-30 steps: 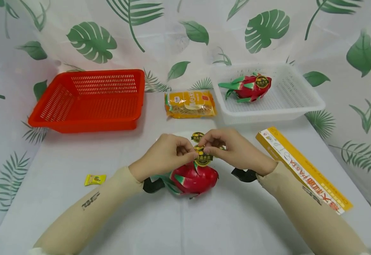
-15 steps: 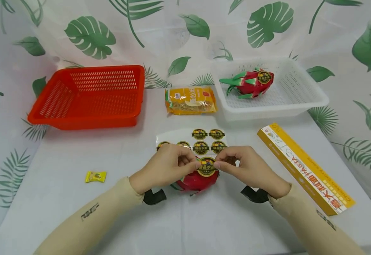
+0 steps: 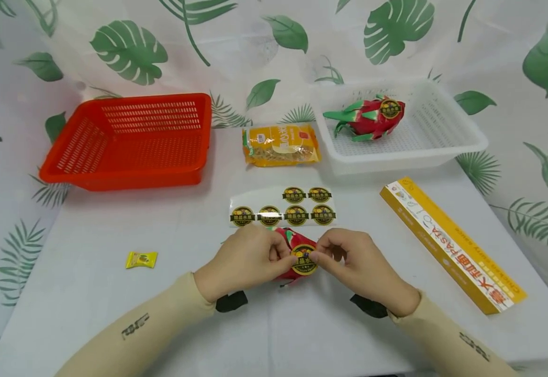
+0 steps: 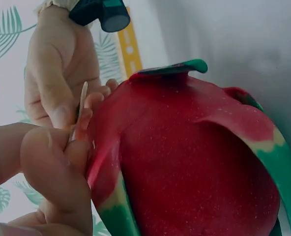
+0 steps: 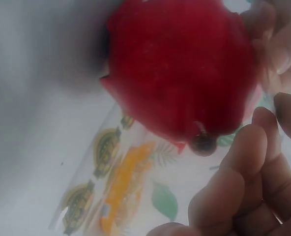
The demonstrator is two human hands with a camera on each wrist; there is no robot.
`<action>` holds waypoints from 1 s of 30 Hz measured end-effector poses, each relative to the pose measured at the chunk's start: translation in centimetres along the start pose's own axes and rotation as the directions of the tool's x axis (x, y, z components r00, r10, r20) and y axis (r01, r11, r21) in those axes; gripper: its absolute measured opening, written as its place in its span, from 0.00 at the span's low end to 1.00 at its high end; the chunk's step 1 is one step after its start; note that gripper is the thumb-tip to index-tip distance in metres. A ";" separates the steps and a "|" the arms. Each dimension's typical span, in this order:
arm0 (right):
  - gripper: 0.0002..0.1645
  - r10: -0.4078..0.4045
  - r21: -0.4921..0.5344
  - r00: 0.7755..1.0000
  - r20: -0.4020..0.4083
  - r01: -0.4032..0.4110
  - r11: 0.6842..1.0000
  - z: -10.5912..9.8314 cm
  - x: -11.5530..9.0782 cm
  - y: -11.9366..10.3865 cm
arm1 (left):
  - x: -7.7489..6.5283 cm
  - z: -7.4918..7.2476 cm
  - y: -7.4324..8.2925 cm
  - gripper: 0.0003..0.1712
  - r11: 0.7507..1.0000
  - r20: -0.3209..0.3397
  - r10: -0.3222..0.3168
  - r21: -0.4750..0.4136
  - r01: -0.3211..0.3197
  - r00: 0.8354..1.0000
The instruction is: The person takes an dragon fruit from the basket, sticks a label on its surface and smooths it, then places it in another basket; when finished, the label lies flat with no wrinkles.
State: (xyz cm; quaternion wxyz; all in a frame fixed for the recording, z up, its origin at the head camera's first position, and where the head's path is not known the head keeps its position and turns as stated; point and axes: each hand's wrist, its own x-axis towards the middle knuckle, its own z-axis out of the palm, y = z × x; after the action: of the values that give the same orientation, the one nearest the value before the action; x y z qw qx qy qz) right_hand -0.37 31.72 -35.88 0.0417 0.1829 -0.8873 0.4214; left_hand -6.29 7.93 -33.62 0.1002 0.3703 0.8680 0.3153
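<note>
Between my two hands is a round black-and-gold sticker (image 3: 304,261), pinched at its left edge by my left hand (image 3: 250,255) and at its right edge by my right hand (image 3: 360,262). It lies over the red skin of a dragon fruit (image 3: 289,236) with green-tipped scales, which sits on the table partly hidden by the left hand. In the left wrist view the sticker (image 4: 81,105) shows edge-on as a thin strip, right beside the dragon fruit (image 4: 185,162). Just behind the fruit lies a clear sheet (image 3: 257,200) with several more such stickers.
A red basket (image 3: 125,183) stands at the back left. At the back right, a white basket (image 3: 410,159) holds another dragon fruit (image 3: 377,119) with a sticker on it. A yellow food packet (image 3: 280,145), a long pasta box (image 3: 450,246) and a small yellow wrapped candy (image 3: 141,259) lie around.
Both hands have come down from over the sticker sheet toward me, carrying the sticker onto the dragon fruit. The sheet is now uncovered. The head view has tilted slightly.
</note>
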 end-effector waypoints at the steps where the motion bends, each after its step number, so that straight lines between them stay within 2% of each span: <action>1: 0.11 -0.014 -0.013 1.000 -0.007 0.014 1.000 0.1 0.0 0.0 | 0.0 0.0 0.1 0.13 1.000 -0.004 0.002 0.014 -0.001 1.000; 10: 0.14 -0.091 -0.142 0.995 -0.045 0.084 0.986 0.9 -0.1 -0.1 | -0.3 0.1 0.9 0.17 0.988 -0.047 -0.023 0.151 0.030 0.999; 17: 0.14 -0.099 -0.241 0.994 -0.049 0.084 0.967 1.1 0.2 -0.1 | 0.1 0.3 0.9 0.21 0.985 -0.070 -0.009 0.170 0.021 0.998; 21: 0.17 -0.097 -0.241 0.995 -0.036 0.085 0.967 0.9 0.4 0.1 | 0.2 0.2 0.8 0.21 0.987 -0.064 -0.001 0.163 0.011 0.998; 25: 0.20 -0.070 -0.226 0.997 -0.021 0.063 0.972 0.6 0.5 0.4 | 0.3 0.1 0.8 0.25 0.984 -0.053 -0.036 0.172 0.044 0.998; 30: 0.21 0.022 -0.092 0.998 0.057 -0.016 0.996 -0.1 0.8 1.7 | 0.4 0.0 0.7 0.26 0.984 -0.034 -0.067 0.164 0.071 0.997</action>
State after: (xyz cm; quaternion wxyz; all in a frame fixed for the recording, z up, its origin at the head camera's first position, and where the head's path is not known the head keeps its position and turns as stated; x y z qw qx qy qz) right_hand -1.76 32.55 -36.87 0.0202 0.1845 -0.9082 0.3752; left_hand -6.16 8.62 -33.19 0.0675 0.3425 0.9048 0.2439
